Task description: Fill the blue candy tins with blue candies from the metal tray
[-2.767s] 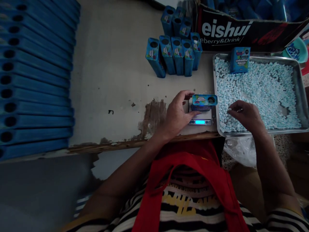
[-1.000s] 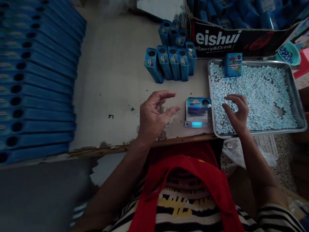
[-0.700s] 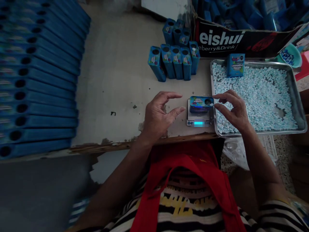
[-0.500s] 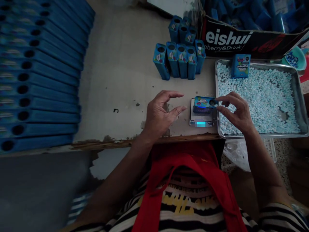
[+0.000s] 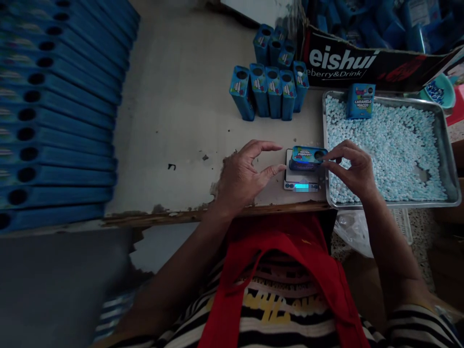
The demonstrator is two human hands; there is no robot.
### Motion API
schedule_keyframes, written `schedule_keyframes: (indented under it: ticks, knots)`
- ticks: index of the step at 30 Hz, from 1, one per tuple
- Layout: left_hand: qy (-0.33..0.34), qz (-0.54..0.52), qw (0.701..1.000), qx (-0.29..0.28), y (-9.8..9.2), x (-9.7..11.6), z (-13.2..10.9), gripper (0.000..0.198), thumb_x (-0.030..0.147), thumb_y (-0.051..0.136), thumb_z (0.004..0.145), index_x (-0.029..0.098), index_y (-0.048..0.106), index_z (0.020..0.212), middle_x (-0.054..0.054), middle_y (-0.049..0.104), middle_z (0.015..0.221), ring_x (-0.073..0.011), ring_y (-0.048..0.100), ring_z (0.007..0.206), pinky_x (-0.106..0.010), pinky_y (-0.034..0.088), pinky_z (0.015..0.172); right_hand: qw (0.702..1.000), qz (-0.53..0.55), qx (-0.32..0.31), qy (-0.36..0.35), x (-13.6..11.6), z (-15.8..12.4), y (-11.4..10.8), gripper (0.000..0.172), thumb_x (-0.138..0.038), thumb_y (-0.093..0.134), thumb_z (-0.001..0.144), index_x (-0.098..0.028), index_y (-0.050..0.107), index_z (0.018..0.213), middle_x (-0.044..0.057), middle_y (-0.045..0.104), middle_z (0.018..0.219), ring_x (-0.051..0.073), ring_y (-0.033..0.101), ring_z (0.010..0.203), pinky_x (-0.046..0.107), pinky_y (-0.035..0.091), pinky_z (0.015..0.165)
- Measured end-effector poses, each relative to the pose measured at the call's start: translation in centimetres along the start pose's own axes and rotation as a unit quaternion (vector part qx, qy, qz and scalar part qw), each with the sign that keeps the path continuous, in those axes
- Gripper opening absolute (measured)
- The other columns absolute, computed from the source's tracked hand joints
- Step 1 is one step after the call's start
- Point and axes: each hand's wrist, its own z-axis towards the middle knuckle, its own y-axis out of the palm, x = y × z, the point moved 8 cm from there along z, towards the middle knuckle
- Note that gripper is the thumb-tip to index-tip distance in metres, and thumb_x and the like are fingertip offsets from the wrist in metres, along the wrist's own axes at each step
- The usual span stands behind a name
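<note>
A blue candy box (image 5: 307,158) printed "Caramelo Macizo" lies across a small digital scale (image 5: 294,177) with a lit blue display, its digits unreadable. At the box's right end, by its round hole, the thumb and index finger of my right hand (image 5: 350,169) are pinched; what they hold, if anything, is too small to make out. To the left of the scale, my left hand (image 5: 244,174) is open and holds nothing, thumb and index apart. A metal tray (image 5: 325,125) of pale blue and white candies (image 5: 398,150) sits under and beyond my right hand.
Another blue box (image 5: 361,101) stands in the tray. Several blue boxes with holes (image 5: 273,92) stand behind the scale. A long row of blue boxes (image 5: 68,145) fills the left side. A printed carton (image 5: 337,60) of blue boxes and a turquoise bowl (image 5: 449,92) are at the back right.
My left hand has moved slightly right, closer to the scale. My right hand has shifted slightly left at the box's hole; the white candy earlier between its fingertips no longer shows clearly.
</note>
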Motion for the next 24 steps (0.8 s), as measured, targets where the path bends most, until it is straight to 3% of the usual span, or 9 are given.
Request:
schedule_keyframes:
  ticks: [3,5,8,10,13,15,18,21,24]
  knots:
    - [-0.004,0.006,1.000,-0.004,0.2,-0.1,0.0,0.038,0.039,0.088,0.095,0.031,0.079,0.131,-0.005,0.079,0.134,-0.0282,0.076,0.129,-0.047,0.059,0.120,0.999,-0.008,0.034,0.023,0.2,-0.3,-2.2,0.007,-0.033,0.085,0.092,-0.029,0.080,0.094,0.002,0.072,0.092,0.022,0.066,0.084,0.040,0.058,0.077]
    - [-0.004,0.004,1.000,-0.002,0.2,-0.1,0.1,0.039,0.038,0.089,0.094,0.032,0.078,0.132,-0.005,0.079,0.134,-0.0283,0.076,0.129,-0.048,0.059,0.120,0.989,-0.100,0.101,0.036,0.4,-1.0,-5.1,0.011,-0.021,0.078,0.089,-0.028,0.079,0.098,0.004,0.069,0.099,0.024,0.067,0.091,0.043,0.058,0.082]
    - [0.000,0.000,1.000,0.000,0.2,0.2,0.4,0.040,0.036,0.090,0.094,0.032,0.078,0.132,-0.004,0.078,0.135,-0.0284,0.075,0.131,-0.049,0.059,0.122,0.924,-0.286,0.251,0.044,0.3,-2.8,-9.9,0.028,-0.009,0.060,0.078,-0.028,0.075,0.094,0.007,0.063,0.105,0.029,0.066,0.106,0.047,0.056,0.088]
    - [0.008,-0.003,1.000,-0.003,0.3,0.5,0.6,0.040,0.034,0.089,0.094,0.031,0.078,0.132,-0.005,0.077,0.135,-0.0284,0.074,0.133,-0.049,0.058,0.122,0.894,-0.325,0.302,0.064,0.9,-3.6,-11.5,0.030,-0.010,0.055,0.071,-0.027,0.069,0.092,0.007,0.060,0.101,0.028,0.064,0.105,0.044,0.055,0.083]
    - [0.034,-0.005,0.999,-0.005,0.4,1.4,1.1,0.041,0.031,0.090,0.093,0.028,0.077,0.132,-0.006,0.077,0.134,-0.0281,0.074,0.131,-0.048,0.058,0.122,0.903,-0.299,0.295,0.089,3.0,-3.3,-11.1,0.030,-0.012,0.059,0.075,-0.025,0.064,0.102,0.011,0.060,0.111,0.026,0.062,0.101,0.042,0.054,0.080]
    - [0.055,0.006,0.998,-0.001,0.3,2.3,1.4,0.042,0.028,0.090,0.093,0.027,0.076,0.132,-0.006,0.077,0.133,-0.0276,0.074,0.129,-0.046,0.059,0.120,0.903,-0.315,0.283,0.074,3.9,-2.4,-9.7,0.033,-0.016,0.065,0.081,-0.024,0.063,0.113,0.016,0.057,0.126,0.032,0.059,0.119,0.052,0.055,0.097]
    - [0.085,0.045,0.995,-0.001,0.3,3.5,1.8,0.045,0.026,0.091,0.092,0.027,0.075,0.135,-0.006,0.076,0.134,-0.0275,0.073,0.128,-0.043,0.060,0.117,0.889,-0.373,0.250,0.088,5.8,-1.1,-7.3,0.038,-0.024,0.069,0.088,-0.024,0.063,0.125,0.019,0.052,0.142,0.043,0.047,0.142,0.070,0.042,0.116]
    - [0.107,0.087,0.990,-0.015,0.6,4.2,2.1,0.052,0.027,0.092,0.091,0.028,0.071,0.139,-0.006,0.074,0.137,-0.0289,0.071,0.131,-0.044,0.059,0.119,0.895,-0.376,0.194,0.140,8.3,-0.9,-5.7,0.035,-0.029,0.068,0.094,-0.024,0.066,0.129,0.021,0.051,0.149,0.045,0.047,0.142,0.074,0.040,0.116]
    - [0.115,0.109,0.987,-0.027,1.4,4.4,2.4,0.058,0.028,0.093,0.091,0.029,0.068,0.143,-0.006,0.072,0.140,-0.0307,0.069,0.134,-0.046,0.057,0.121,0.898,-0.374,0.173,0.153,9.6,-1.6,-5.5,0.032,-0.030,0.070,0.094,-0.023,0.070,0.126,0.021,0.056,0.147,0.045,0.050,0.139,0.072,0.041,0.116]
